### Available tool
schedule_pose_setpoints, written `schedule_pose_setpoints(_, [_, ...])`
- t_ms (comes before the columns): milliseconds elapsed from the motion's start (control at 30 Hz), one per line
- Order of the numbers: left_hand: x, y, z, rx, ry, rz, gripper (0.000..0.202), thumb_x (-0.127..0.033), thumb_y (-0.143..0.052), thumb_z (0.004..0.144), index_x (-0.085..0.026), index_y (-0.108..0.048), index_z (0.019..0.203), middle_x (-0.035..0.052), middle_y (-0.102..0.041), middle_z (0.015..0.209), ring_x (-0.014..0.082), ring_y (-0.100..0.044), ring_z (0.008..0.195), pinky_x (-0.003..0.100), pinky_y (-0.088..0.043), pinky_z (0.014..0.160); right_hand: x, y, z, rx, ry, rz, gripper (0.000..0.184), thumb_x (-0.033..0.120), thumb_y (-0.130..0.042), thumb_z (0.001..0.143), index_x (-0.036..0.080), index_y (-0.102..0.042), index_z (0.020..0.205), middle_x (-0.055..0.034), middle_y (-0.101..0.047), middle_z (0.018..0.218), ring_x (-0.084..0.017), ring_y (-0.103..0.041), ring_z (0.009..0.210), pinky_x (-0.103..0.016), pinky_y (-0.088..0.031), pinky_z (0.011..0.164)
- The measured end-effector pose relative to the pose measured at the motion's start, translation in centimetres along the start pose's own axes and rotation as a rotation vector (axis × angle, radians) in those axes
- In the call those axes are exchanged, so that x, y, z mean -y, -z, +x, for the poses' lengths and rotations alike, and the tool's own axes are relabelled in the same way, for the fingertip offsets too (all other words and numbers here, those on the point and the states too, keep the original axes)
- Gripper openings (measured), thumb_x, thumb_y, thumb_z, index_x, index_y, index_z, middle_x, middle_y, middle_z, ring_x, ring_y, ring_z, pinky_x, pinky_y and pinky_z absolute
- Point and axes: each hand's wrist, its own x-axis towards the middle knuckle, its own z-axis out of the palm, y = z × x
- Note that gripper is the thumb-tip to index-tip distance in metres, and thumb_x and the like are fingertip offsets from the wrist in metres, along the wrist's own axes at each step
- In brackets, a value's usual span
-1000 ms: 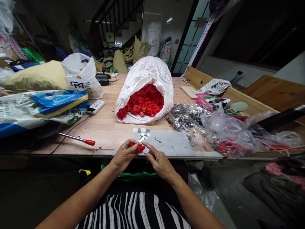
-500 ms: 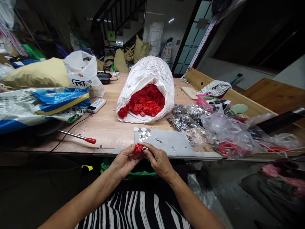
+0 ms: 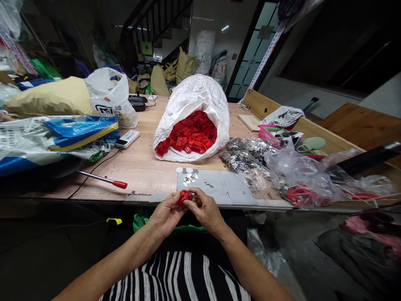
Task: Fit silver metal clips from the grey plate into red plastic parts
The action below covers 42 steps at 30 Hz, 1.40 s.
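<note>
My left hand (image 3: pixel 165 215) and my right hand (image 3: pixel 205 211) meet just below the table's front edge, both pinched on one small red plastic part (image 3: pixel 183 196). The right fingers press on its right side, where a small metal piece seems to sit, too small to make out. Behind them a grey metal plate (image 3: pixel 222 190) carries a little heap of shiny metal bits (image 3: pixel 189 179). Further back lies a white sack (image 3: pixel 194 113) on its side, its mouth full of the same red plastic parts (image 3: pixel 189 138).
A red-handled screwdriver (image 3: pixel 105 180) lies at the left front. Clear bags of metal pieces (image 3: pixel 250 161) and of red parts (image 3: pixel 300 194) crowd the right. Sacks, a white remote-like device (image 3: pixel 127 139) and a cable fill the left. A green bag (image 3: pixel 140 221) hangs under the table.
Both hands have drawn slightly down and closer together. The right fingers, apart from the red part a second ago, now press on it.
</note>
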Motion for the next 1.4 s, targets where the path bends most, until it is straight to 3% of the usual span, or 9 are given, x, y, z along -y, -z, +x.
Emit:
schedule_pose_setpoints(167, [0.5, 0.4, -0.3, 0.010, -0.008, 0.041, 0.007, -0.013, -0.069, 0.075, -0.013, -0.062, 0.075, 0.0049, -0.071, 0.082, 0.0148, -0.067, 0.082, 0.028, -0.051, 0.088, -0.7, -0.4, -0.4, 0.012, 0.026, -0.044, 0.025, 0.032, -0.054, 0.088, 0.022, -0.056, 0.111, 0.0034, -0.053, 0.066, -0.012, -0.049, 0.059, -0.022, -0.039, 0.059])
schedule_pose_setpoints(333, [0.1, 1.0, -1.0, 0.021, 0.050, 0.132, 0.015, -0.016, -0.072, 0.073, -0.014, -0.058, 0.068, 0.0066, -0.072, 0.083, 0.0174, -0.068, 0.084, 0.034, -0.048, 0.093, -2.1, 0.8, -0.4, 0.117, -0.026, 0.027, 0.038, 0.036, -0.058, 0.085, 0.022, -0.053, 0.120, 0.0038, -0.055, 0.071, -0.011, -0.050, 0.059, -0.022, -0.041, 0.060])
schedule_pose_setpoints(467, [-0.2, 2.3, -1.7, -0.016, 0.109, 0.309, 0.018, -0.024, -0.073, 0.074, -0.015, -0.058, 0.071, 0.0057, -0.071, 0.084, 0.0177, -0.067, 0.085, 0.035, -0.046, 0.093, -4.7, 3.4, 0.4, -0.072, -0.126, -0.181, 0.025, 0.033, -0.053, 0.086, 0.019, -0.060, 0.106, -0.0012, -0.061, 0.083, -0.014, -0.058, 0.073, -0.026, -0.044, 0.069])
schedule_pose_setpoints(600, [-0.1, 4.8, -1.4, 0.005, -0.032, 0.729, 0.020, -0.027, -0.073, 0.071, -0.015, -0.057, 0.067, 0.0049, -0.068, 0.086, 0.0158, -0.062, 0.079, 0.029, -0.045, 0.081, -6.9, 4.9, 1.6, -0.213, -0.169, -0.481, 0.017, 0.025, -0.053, 0.085, 0.019, -0.060, 0.099, -0.0051, -0.063, 0.095, -0.018, -0.060, 0.088, -0.030, -0.043, 0.078])
schedule_pose_setpoints(833, [-0.3, 8.8, 0.1, -0.055, -0.193, 1.644, 0.008, -0.024, -0.057, 0.075, -0.020, -0.061, 0.069, 0.0018, -0.066, 0.073, 0.0192, -0.058, 0.076, 0.028, -0.037, 0.071, -6.9, 4.1, 4.1, -0.204, -0.198, -0.662, 0.015, 0.029, -0.054, 0.087, 0.021, -0.059, 0.099, -0.0046, -0.064, 0.100, -0.018, -0.061, 0.084, -0.027, -0.041, 0.067])
schedule_pose_setpoints(1000, [-0.4, 10.0, 1.0, -0.112, -0.164, 1.828, 0.011, -0.017, -0.055, 0.072, -0.019, -0.065, 0.072, 0.0059, -0.067, 0.076, 0.0229, -0.059, 0.079, 0.031, -0.034, 0.070, -7.2, 4.0, 4.7, -0.186, -0.218, -0.711, 0.007, 0.024, -0.054, 0.086, 0.022, -0.060, 0.089, -0.0029, -0.064, 0.095, -0.017, -0.060, 0.080, -0.026, -0.038, 0.062])
schedule_pose_setpoints(1100, [-0.2, 10.2, 1.4, -0.063, -0.149, 1.814, 0.018, -0.016, -0.056, 0.070, -0.021, -0.069, 0.081, 0.0056, -0.070, 0.080, 0.0244, -0.062, 0.083, 0.031, -0.037, 0.073, -7.6, 4.1, 4.5, -0.192, -0.181, -0.697, 0.008, 0.025, -0.053, 0.086, 0.023, -0.061, 0.088, -0.0017, -0.064, 0.092, -0.016, -0.060, 0.079, -0.025, -0.038, 0.061])
schedule_pose_setpoints(1233, [-0.6, 9.5, 1.2, 0.021, -0.123, 1.767, 0.038, -0.019, -0.061, 0.068, -0.025, -0.069, 0.105, 0.0084, -0.070, 0.107, 0.0303, -0.059, 0.107, 0.037, -0.038, 0.089, -8.3, 4.5, 4.1, -0.200, -0.087, -0.613, 0.009, 0.026, -0.051, 0.087, 0.024, -0.059, 0.089, -0.0007, -0.064, 0.092, -0.016, -0.061, 0.080, -0.025, -0.041, 0.064])
schedule_pose_setpoints(1400, [-2.6, 4.9, 0.1, 0.341, 0.039, 1.646, 0.027, -0.026, -0.067, 0.068, -0.029, -0.073, 0.094, 0.0026, -0.073, 0.091, 0.0259, -0.064, 0.088, 0.033, -0.045, 0.079, -9.4, 4.8, 3.8, -0.272, -0.007, -0.510, 0.014, 0.029, -0.045, 0.089, 0.023, -0.057, 0.093, -0.0024, -0.066, 0.088, -0.017, -0.063, 0.078, -0.027, -0.044, 0.068])
